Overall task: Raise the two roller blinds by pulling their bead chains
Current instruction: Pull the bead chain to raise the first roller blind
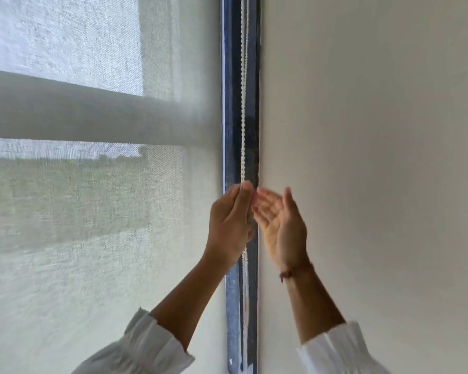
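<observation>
A pale sheer roller blind (97, 211) covers the window on the left and reaches below the frame's bottom edge. A white bead chain (244, 103) hangs down the dark window frame (231, 130) at the blind's right edge. My left hand (231, 225) is closed around the chain at about mid height, thumb tip up. My right hand (280, 225) is just right of it, palm up and fingers spread, holding nothing. It is blurred. Only one blind shows clearly.
A plain cream wall (376, 157) fills the right half, meeting the window frame in a corner. A horizontal window bar (65, 109) shows through the fabric. Both arms wear white cuffed sleeves; a dark band circles the right wrist (289, 273).
</observation>
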